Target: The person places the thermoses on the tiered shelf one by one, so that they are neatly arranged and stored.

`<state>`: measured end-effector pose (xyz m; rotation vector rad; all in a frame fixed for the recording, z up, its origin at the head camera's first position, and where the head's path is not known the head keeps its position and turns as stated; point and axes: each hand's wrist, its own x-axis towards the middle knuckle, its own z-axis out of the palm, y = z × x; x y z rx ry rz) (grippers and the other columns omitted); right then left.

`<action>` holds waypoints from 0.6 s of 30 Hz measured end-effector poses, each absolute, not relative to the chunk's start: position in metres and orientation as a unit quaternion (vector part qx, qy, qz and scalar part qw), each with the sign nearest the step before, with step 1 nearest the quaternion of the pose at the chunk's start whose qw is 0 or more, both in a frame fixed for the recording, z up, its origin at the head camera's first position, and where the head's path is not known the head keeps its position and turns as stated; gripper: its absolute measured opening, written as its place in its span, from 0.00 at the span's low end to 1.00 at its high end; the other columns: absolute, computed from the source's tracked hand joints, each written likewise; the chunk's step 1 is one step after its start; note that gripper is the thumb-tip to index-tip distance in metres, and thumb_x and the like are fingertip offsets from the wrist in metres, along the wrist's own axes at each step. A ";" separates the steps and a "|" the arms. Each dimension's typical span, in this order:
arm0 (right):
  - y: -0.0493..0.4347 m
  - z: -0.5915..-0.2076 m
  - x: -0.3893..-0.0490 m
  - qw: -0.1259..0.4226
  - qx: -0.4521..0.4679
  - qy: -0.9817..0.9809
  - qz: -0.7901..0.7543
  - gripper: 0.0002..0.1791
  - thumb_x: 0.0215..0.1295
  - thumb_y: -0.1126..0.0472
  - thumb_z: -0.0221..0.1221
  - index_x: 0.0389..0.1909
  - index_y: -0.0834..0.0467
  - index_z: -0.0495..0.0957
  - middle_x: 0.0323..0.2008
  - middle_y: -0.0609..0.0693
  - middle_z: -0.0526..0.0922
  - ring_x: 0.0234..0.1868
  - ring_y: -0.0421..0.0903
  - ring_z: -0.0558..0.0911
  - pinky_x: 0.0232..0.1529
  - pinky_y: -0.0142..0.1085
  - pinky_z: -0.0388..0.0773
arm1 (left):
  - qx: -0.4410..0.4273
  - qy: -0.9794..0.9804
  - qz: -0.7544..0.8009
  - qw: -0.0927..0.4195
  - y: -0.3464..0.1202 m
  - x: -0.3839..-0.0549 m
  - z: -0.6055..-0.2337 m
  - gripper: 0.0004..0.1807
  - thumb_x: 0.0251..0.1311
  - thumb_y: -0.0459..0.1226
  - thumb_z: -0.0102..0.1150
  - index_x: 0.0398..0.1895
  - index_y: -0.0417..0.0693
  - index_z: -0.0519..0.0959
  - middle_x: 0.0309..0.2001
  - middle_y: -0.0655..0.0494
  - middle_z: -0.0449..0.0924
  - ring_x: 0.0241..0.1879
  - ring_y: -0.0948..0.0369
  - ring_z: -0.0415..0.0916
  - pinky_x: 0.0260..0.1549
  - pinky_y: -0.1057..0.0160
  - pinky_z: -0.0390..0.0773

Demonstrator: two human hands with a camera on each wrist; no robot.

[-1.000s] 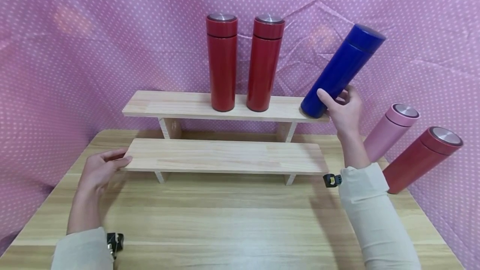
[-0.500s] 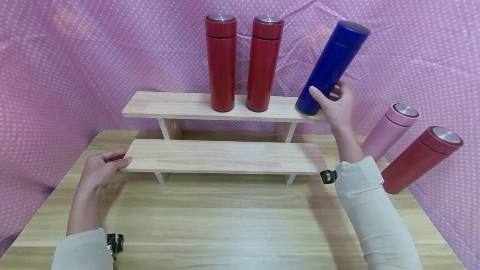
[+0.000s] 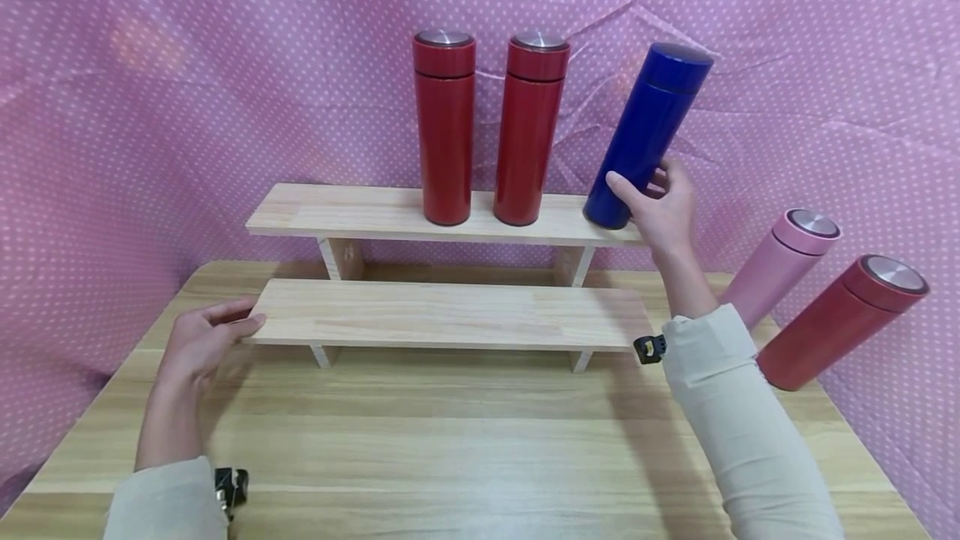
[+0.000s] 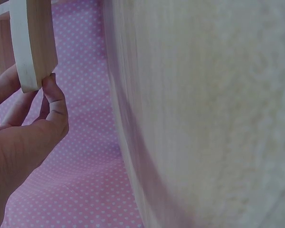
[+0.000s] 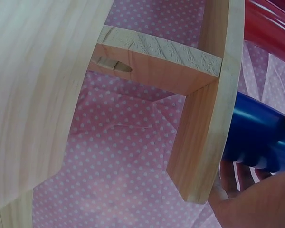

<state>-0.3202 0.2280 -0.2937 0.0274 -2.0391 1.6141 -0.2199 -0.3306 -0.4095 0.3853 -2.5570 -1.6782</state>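
Observation:
A blue thermos flask [image 3: 647, 132] leans a little to the right, its base at the right end of the upper shelf board [image 3: 345, 208]. My right hand [image 3: 663, 207] grips it low on the body, thumb in front and fingers round the far side. Two red thermos flasks [image 3: 446, 132] [image 3: 531, 136] stand upright on the same board, left of the blue one. My left hand [image 3: 201, 340] pinches the left end of the lower shelf board [image 3: 450, 315]; the left wrist view shows thumb and fingers [image 4: 54, 102] on either side of the board's end [image 4: 31, 52].
A pink thermos flask [image 3: 780, 265] and another red flask [image 3: 843, 323] stand on the wooden table [image 3: 450, 457] to the right, close beside my right forearm. Short wooden legs [image 3: 573, 263] hold up the boards. A pink dotted cloth [image 3: 300, 65] hangs behind and at the sides.
My right hand has moved left along the upper board with the blue flask, which has tipped closer to upright. The left hand and the other flasks have stayed put.

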 end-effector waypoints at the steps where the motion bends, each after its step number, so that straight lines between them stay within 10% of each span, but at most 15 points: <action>1: 0.228 -0.293 -0.320 0.266 0.010 -0.756 0.598 0.38 0.58 0.51 0.73 0.66 0.58 0.71 0.56 0.57 0.78 0.52 0.50 0.79 0.43 0.34 0.82 | 0.122 -0.831 -0.542 0.030 -0.330 -0.220 -0.410 0.36 0.67 0.46 0.66 0.71 0.34 0.68 0.58 0.51 0.74 0.28 0.67 0.66 0.16 0.63 0.65; 18: 0.224 -0.292 -0.324 0.258 0.004 -0.786 0.562 0.38 0.60 0.49 0.71 0.69 0.58 0.70 0.61 0.59 0.76 0.57 0.53 0.77 0.59 0.45 0.75 | 0.120 -0.832 -0.541 0.029 -0.330 -0.220 -0.410 0.37 0.68 0.46 0.66 0.72 0.34 0.67 0.64 0.44 0.69 0.34 0.67 0.69 0.22 0.64 0.69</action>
